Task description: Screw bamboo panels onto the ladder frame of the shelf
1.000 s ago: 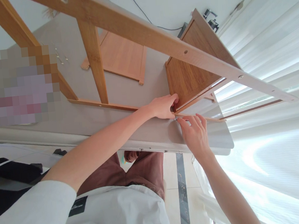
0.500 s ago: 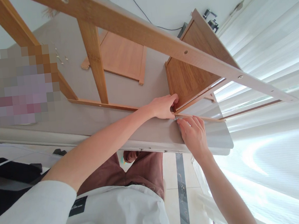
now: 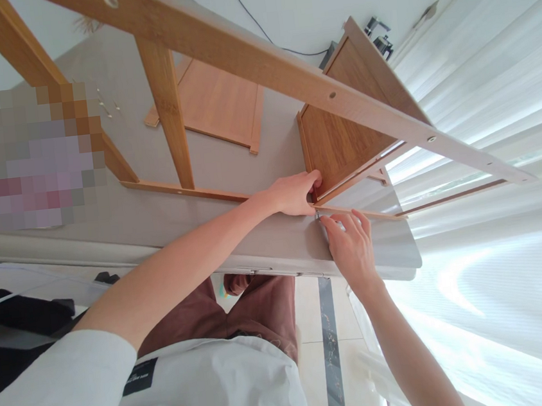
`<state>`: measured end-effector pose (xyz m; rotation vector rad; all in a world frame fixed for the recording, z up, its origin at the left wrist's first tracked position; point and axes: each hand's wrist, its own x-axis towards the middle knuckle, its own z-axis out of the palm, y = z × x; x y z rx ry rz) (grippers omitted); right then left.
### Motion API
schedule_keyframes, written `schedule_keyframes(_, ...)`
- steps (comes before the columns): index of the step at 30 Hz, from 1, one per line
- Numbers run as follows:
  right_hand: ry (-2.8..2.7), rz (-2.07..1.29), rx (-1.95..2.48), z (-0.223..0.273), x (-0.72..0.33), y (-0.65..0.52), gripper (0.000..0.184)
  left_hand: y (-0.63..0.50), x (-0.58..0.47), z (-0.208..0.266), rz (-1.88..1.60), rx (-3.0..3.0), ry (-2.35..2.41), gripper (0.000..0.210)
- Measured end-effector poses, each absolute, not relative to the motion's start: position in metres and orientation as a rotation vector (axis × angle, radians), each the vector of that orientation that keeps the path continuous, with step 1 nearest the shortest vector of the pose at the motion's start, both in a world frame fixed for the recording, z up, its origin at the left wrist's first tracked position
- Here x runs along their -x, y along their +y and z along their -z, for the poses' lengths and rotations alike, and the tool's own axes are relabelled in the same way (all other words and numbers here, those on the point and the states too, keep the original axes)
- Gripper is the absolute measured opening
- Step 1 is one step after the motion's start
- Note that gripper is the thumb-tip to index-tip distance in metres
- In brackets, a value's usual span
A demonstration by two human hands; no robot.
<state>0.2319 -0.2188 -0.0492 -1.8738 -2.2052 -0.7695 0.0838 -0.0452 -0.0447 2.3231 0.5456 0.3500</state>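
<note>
A wooden frame [image 3: 217,60] with cross slats stands on its side over the table. Its lower rail [image 3: 216,194] runs along the tabletop. A wooden slatless panel [image 3: 341,137] rises from that rail on the right. My left hand [image 3: 295,194] is closed round the corner where panel and rail meet, its thumb side against the panel's lower edge. Just below, my right hand [image 3: 353,243] pinches at a small metal screw [image 3: 317,213] on the rail's near side. Its thumb and index fingertips touch the screw's end; the other fingers are curled.
A second wooden panel [image 3: 219,102] lies flat on the grey table [image 3: 274,144]. Several small fittings [image 3: 104,105] are scattered at the left, near a blurred patch. A black cable [image 3: 255,11] runs behind the table. White curtains [image 3: 490,257] hang at the right.
My right hand's fingers have loosened and spread slightly at the screw, showing more of it. My left hand stays at the same corner. The view has shifted a little.
</note>
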Motion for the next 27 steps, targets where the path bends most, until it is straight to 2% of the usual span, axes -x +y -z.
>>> schedule_keyframes(5,-2.187,0.774,1.873,0.0506,-0.2321,-0.2177,0.039,-0.0454,-0.0838,0.0434,-0.344,-2.317,0.556,0.048)
schedule_keyframes(14,-2.199,0.763,1.881,0.052,-0.2334,-0.2163,0.038,-0.0452,-0.0842,0.0454,-0.362,-2.315,0.548,0.047)
schedule_keyframes(27,-2.173,0.565,1.864,0.0464,-0.2342,-0.2114,0.02,-0.0445,-0.0852,0.0465,-0.353,-2.313,0.556,0.049)
